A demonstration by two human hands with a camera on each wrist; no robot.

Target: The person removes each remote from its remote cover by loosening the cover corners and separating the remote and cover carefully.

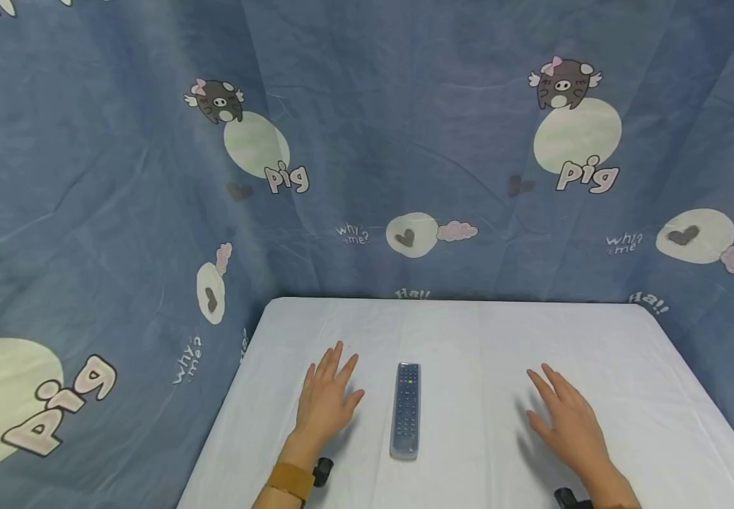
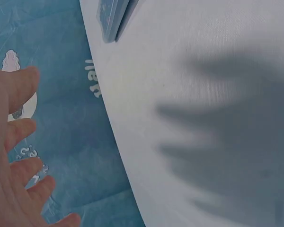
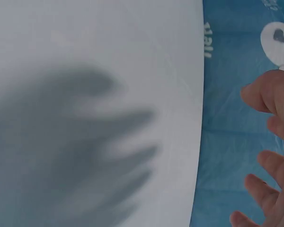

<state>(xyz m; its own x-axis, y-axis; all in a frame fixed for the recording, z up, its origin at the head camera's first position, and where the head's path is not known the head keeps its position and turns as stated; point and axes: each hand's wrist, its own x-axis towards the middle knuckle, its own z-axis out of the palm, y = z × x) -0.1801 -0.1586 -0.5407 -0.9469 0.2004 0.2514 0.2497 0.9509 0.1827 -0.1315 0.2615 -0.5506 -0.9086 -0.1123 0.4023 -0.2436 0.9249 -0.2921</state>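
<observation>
A dark remote control (image 1: 406,411) with rows of small buttons lies face up on the white table, its long side pointing away from me. To its left, my left hand (image 1: 325,399) hovers over the table with fingers spread and nothing held. My right hand (image 1: 567,424) is farther off on the other side, fingers extended and spread, also holding nothing. In the left wrist view one end of the remote control (image 2: 112,19) shows at the top, apart from the left hand (image 2: 19,156). Only the right hand (image 3: 272,156) and its shadow on the table appear in the right wrist view.
The white table (image 1: 469,339) has rounded far corners. Behind it and along the left side hangs a blue curtain (image 1: 367,106) printed with cartoon pigs and words. A brown band (image 1: 290,481) with a small black device circles the left wrist.
</observation>
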